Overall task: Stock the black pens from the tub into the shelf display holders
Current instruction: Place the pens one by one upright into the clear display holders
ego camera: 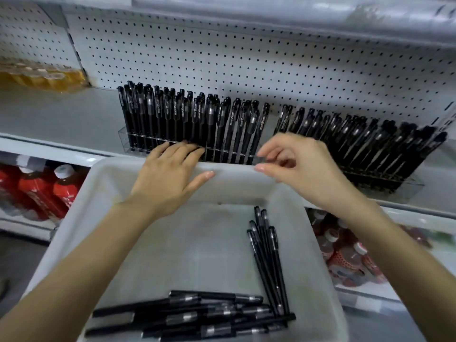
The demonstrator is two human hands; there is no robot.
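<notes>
Black pens (197, 317) loose — in tub (197, 243).

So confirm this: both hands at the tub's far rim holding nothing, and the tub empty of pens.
Wrong: the head view shows black pens lying in the tub. Left hand and right hand are at its far rim, holding nothing.

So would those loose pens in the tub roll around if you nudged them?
Probably: the pens are slim, round and lie loose on the smooth floor of the tub. Piled together, they may not roll far. They look stiff and light, easy to pinch.
</notes>
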